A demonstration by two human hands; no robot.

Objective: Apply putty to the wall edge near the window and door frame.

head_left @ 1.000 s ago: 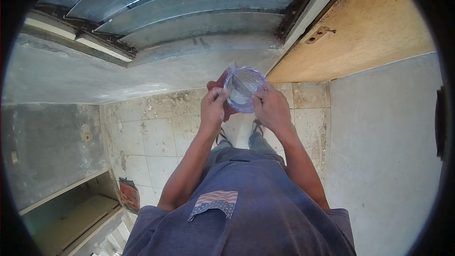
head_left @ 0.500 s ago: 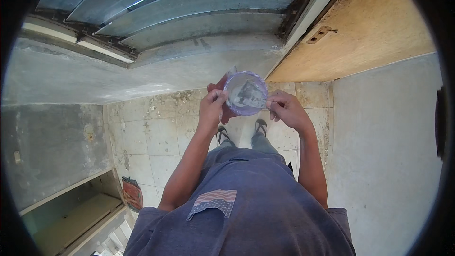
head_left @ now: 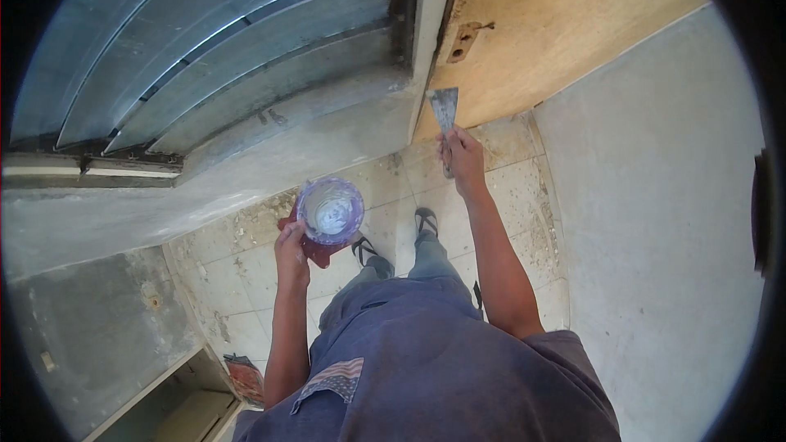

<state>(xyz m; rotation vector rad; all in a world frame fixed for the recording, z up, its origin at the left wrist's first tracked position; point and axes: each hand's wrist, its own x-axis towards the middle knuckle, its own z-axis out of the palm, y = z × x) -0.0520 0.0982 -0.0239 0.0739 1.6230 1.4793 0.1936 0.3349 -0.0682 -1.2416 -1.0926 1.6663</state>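
Observation:
My left hand (head_left: 290,247) grips a round purple container (head_left: 333,211) with whitish paste inside, held low at centre-left. A dark red item (head_left: 319,254) pokes out from under and behind the container; what it is I cannot make out. Out to the right and higher, my right hand (head_left: 460,155) is closed around the handle of a putty knife (head_left: 444,105), its grey, smeared blade pointing up toward the bottom of the stained door (head_left: 565,24).
A louvred glass window (head_left: 246,49) with a sill is upper left. Plain plaster walls (head_left: 647,213) flank me. Below are dirty floor tiles (head_left: 385,184) and my sandalled feet (head_left: 426,223). At lower left are a dark recess (head_left: 184,405) and a red-and-grey object (head_left: 246,376) on the floor.
My right hand has drawn the putty knife out of the container and raised it to the right. My left hand has moved left and down with the container, and the view has turned.

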